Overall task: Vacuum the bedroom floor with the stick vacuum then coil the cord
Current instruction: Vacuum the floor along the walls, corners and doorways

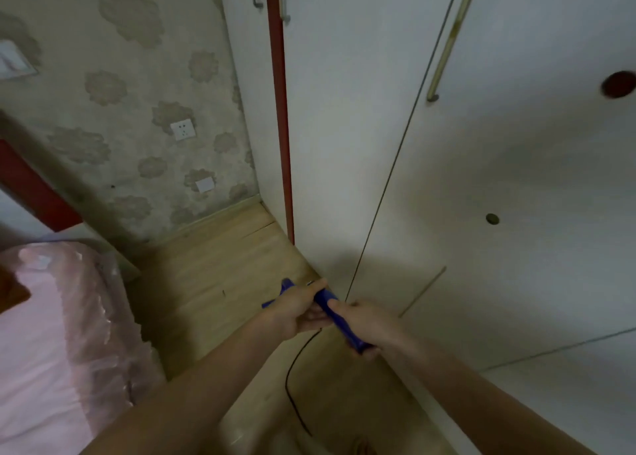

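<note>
Both hands clenched on the blue stick vacuum (339,317) handle, low beside the white wardrobe (447,179): left hand (299,311) w/ its grip round the upper part, right hand (370,327) round the lower end. Black cord (292,382) trailed over wood floor (220,268) near wardrobe; pink bed (44,334) farther off.

Both forearms bare, reaching forward and down from the lower edge of view, converging toward the middle. Left hand (298,311) ahead of the right — fingers curled round the blue handle (339,317), thumb lying along its upper end, back of the hand turned up. Right hand (370,327) just behind, nearly touching the left, gripping the same handle lower down — thumb pressed on top, fingers wrapped beneath and mostly hidden. Wrists roughly straight, left arm crossing inward, right arm angling in from the right.
</note>
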### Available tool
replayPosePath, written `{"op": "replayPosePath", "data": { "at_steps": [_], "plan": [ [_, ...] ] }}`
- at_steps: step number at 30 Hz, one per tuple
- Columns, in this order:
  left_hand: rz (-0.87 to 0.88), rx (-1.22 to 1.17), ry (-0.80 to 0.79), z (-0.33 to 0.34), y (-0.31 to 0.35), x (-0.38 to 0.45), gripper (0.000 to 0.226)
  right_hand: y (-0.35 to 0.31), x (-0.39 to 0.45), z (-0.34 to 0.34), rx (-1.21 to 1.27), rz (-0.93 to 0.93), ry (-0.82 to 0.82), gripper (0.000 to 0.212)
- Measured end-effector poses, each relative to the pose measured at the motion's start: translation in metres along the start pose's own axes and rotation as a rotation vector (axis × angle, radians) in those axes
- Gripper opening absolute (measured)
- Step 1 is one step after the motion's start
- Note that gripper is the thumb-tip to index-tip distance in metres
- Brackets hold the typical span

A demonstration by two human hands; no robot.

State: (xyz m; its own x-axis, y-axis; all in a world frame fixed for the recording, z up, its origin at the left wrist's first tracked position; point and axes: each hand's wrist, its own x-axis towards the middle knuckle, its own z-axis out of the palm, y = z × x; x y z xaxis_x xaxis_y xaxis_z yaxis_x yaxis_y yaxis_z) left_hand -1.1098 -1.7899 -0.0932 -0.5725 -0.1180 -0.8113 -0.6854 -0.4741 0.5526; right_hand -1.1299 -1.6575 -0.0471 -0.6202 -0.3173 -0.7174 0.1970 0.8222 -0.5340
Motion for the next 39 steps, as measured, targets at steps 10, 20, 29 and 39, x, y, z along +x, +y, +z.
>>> {"op": "replayPosePath", "data": {
  "at_steps": [10, 20, 29, 39],
  "plan": [
    [-0.169, -0.455, -0.107, 0.051, -0.038, -0.014, 0.05, 0.031, -0.034, -0.06, -0.24, 0.044, -0.053, 0.047],
    [-0.295, -0.424, -0.02, 0.065, -0.053, 0.008, 0.027, 0.066, -0.035, -0.06, -0.182, 0.103, -0.102, 0.046],
    [-0.323, -0.481, 0.034, 0.065, -0.046, 0.002, 0.034, 0.065, -0.031, -0.054, -0.222, 0.0, -0.041, 0.044],
    [-0.364, -0.364, 0.21, 0.062, -0.045, -0.001, 0.031, 0.06, -0.039, -0.036, -0.358, -0.042, -0.007, 0.037]
  ]
}}
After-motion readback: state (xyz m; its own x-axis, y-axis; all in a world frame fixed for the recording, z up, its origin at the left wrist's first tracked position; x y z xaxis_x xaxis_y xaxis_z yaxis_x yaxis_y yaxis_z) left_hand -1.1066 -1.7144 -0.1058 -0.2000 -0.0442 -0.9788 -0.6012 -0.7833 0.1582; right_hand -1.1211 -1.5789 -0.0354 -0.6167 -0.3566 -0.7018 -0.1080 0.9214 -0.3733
